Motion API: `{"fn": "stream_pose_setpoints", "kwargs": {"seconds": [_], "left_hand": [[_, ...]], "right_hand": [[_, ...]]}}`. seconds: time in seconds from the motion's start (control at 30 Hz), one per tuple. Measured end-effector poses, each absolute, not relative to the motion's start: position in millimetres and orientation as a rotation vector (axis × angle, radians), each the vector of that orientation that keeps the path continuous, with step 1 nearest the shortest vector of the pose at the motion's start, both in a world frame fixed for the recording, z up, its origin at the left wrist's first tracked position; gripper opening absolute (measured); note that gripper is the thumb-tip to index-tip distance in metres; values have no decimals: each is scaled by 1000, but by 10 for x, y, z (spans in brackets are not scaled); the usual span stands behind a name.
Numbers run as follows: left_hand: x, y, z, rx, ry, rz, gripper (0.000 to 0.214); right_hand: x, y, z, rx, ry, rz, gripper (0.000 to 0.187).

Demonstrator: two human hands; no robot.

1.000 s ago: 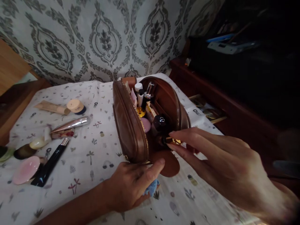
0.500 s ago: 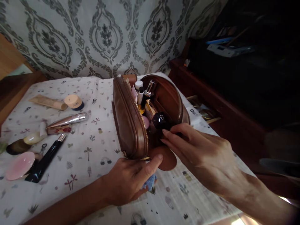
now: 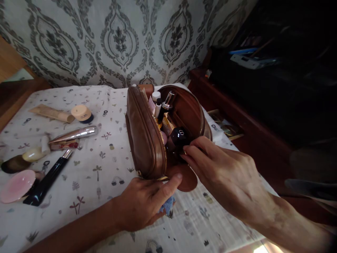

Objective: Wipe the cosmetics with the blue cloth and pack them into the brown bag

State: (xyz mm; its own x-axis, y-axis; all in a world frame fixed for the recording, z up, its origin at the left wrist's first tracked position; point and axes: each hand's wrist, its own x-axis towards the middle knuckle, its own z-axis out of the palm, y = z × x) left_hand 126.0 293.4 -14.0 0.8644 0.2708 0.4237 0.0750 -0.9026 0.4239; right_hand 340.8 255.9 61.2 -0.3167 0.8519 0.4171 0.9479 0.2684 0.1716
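Bag [image 3: 144, 140]: brown, gold zip teeth [image 3: 161, 137]. Cloth [image 3: 112, 109] beneath: white, small plant print in grey, green, dull red. Wall [image 3: 146, 17], 12 o'clock: grey medallions [image 3: 120, 42] on paler ground. From bag, 9 o'clock: jar [image 3: 82, 114], peach over navy; 8 o'clock: black tube [image 3: 46, 181], silver tip [image 3: 67, 154]; pink disc [image 3: 18, 186]; 6 o'clock: blue scrap [image 3: 167, 204].

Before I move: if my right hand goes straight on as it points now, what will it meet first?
Most likely the black cap inside the open bag, just ahead of your right hand. Depth is unclear here, so they may already be touching.
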Motion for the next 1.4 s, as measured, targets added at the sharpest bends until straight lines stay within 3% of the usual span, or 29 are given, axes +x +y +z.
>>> {"fn": "stream_pose_setpoints", "kwargs": {"seconds": [0.67, 0.87, 1.1, 1.4], "left_hand": [[1271, 2937, -124, 2638, 265, 711, 70], [1267, 2941, -122, 2640, 249, 723, 71], [1278, 2937, -115, 2657, 254, 759, 64], [1291, 2930, -85, 2668, 272, 806, 57]], "right_hand": [[3334, 2543, 753, -1742, -2450, -555, 33], [3318, 2558, 790, -1701, -2592, -567, 50], [3376, 2594, 820, -1692, -2599, -500, 25], [3453, 2528, 743, -1601, -2667, -527, 33]]}}
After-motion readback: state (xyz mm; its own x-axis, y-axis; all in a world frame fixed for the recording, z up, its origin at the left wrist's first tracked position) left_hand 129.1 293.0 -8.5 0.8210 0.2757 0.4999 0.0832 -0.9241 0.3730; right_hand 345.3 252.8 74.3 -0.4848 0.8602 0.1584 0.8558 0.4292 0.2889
